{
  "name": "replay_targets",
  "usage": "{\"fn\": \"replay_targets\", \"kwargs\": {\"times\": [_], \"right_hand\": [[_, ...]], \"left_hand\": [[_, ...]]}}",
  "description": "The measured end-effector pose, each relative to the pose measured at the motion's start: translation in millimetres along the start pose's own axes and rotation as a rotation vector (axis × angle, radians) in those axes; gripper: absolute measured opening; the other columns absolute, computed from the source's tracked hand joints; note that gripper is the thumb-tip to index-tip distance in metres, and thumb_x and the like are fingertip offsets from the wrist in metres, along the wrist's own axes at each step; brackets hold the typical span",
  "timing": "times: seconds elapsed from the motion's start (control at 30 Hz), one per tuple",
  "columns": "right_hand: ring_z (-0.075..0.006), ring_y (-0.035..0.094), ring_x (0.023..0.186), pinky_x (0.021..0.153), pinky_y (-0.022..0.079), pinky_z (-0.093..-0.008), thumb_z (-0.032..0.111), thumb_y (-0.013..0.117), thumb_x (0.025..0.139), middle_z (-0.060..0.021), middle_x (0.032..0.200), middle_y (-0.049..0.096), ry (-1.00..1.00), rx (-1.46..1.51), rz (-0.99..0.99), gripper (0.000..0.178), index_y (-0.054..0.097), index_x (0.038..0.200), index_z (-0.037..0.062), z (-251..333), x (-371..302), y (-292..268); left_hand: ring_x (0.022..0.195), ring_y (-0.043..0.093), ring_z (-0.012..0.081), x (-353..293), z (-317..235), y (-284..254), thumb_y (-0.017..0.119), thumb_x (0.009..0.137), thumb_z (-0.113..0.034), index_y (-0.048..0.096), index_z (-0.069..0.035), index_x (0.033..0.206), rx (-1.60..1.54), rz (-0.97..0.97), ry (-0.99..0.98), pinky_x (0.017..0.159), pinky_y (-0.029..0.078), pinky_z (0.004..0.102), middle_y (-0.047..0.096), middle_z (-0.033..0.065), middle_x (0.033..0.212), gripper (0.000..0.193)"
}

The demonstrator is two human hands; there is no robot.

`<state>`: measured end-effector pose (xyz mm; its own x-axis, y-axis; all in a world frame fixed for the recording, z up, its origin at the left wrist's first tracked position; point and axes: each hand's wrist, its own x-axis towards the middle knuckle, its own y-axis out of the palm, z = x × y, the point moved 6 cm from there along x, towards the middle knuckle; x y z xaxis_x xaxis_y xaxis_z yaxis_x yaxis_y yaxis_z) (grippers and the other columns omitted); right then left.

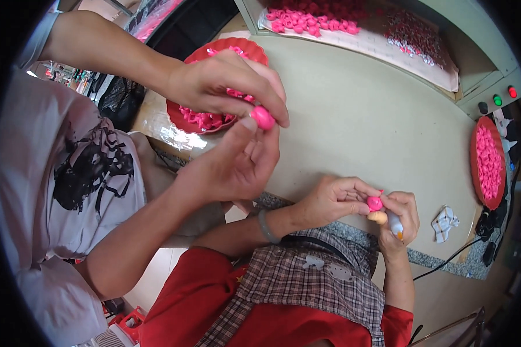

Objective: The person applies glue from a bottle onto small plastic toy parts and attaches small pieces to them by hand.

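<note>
A small glossy pink ball-shaped piece (pixel 375 203) is pinched in the fingertips of my left hand (pixel 337 199), whose wrist wears a grey band. Close to it, my right hand (pixel 408 215) is closed around a small whitish tube (pixel 395 222) with an orange tip pointing down toward me. The right fingertips meet the pink piece. A tan, rounded thing (pixel 378 218), perhaps a finger cover, shows just below the piece; I cannot tell which. To my left, another person's two hands (pixel 237 133) hold a similar pink ball-shaped piece (pixel 263 118).
Behind that person's hands stands a red basket (pixel 176 118) of pink pieces. A red tray (pixel 481 196) of pink pieces lies at the right, with a checked cloth (pixel 445 224) nearer. More pink pieces (pixel 312 22) lie on a shelf behind the pale tabletop (pixel 353 110). A black cable (pixel 451 257) crosses the edge.
</note>
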<state>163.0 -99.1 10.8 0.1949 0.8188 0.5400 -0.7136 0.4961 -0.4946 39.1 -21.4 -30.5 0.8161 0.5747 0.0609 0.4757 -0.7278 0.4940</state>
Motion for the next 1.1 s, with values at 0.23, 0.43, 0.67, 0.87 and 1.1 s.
{"fn": "replay_targets", "kwargs": {"times": [0.23,0.43,0.67,0.87,1.1], "right_hand": [[-0.0198,0.058,0.069,0.054,0.047,-0.0279,0.013,0.078,0.072,-0.0106,0.081,0.058,-0.058,-0.027,-0.035,0.027,0.064,0.093,0.0015,2.1,-1.0,2.4],[-0.0198,0.058,0.069,0.054,0.046,-0.0275,0.014,0.078,0.072,-0.011,0.08,0.058,-0.081,-0.015,-0.057,0.029,0.064,0.093,0.0006,-0.2,-4.1,3.5],[-0.0201,0.056,0.07,0.057,0.045,-0.028,0.019,0.077,0.076,-0.0108,0.082,0.057,-0.039,-0.002,-0.048,0.028,0.064,0.093,0.0009,-6.1,-14.9,-3.6],[-0.0242,0.06,0.071,0.059,0.049,-0.0312,0.004,0.076,0.07,-0.0136,0.083,0.06,-0.122,-0.044,-0.008,0.029,0.066,0.097,0.0014,0.7,-9.6,-4.8],[-0.0162,0.061,0.064,0.048,0.049,-0.0249,0.017,0.08,0.07,-0.0086,0.08,0.061,-0.174,-0.034,-0.064,0.032,0.066,0.095,0.003,4.6,-5.8,-3.2]], "left_hand": [[0.091,0.062,0.013,0.4,-5.5,0.8,0.061,0.088,0.002,0.055,0.005,0.119,0.148,0.019,0.091,0.079,0.054,0.0256,0.064,0.011,0.103,0.032],[0.088,0.063,0.0127,-2.0,-8.1,2.9,0.06,0.088,0.002,0.056,0.005,0.118,0.203,-0.003,0.129,0.078,0.054,0.0255,0.064,0.0107,0.1,0.031],[0.095,0.065,0.0156,-3.4,-2.5,11.6,0.062,0.086,0.003,0.059,0.005,0.113,0.266,-0.034,0.137,0.084,0.055,0.0277,0.066,0.0124,0.104,0.027],[0.091,0.065,0.0134,-2.9,1.4,6.5,0.063,0.086,0.001,0.06,0.004,0.113,0.268,-0.044,0.108,0.078,0.055,0.0254,0.068,0.0103,0.098,0.027],[0.092,0.067,0.0174,-6.2,-3.1,6.2,0.065,0.084,0.002,0.061,0.003,0.109,0.406,-0.085,0.206,0.081,0.056,0.0274,0.068,0.0136,0.104,0.026]]}}
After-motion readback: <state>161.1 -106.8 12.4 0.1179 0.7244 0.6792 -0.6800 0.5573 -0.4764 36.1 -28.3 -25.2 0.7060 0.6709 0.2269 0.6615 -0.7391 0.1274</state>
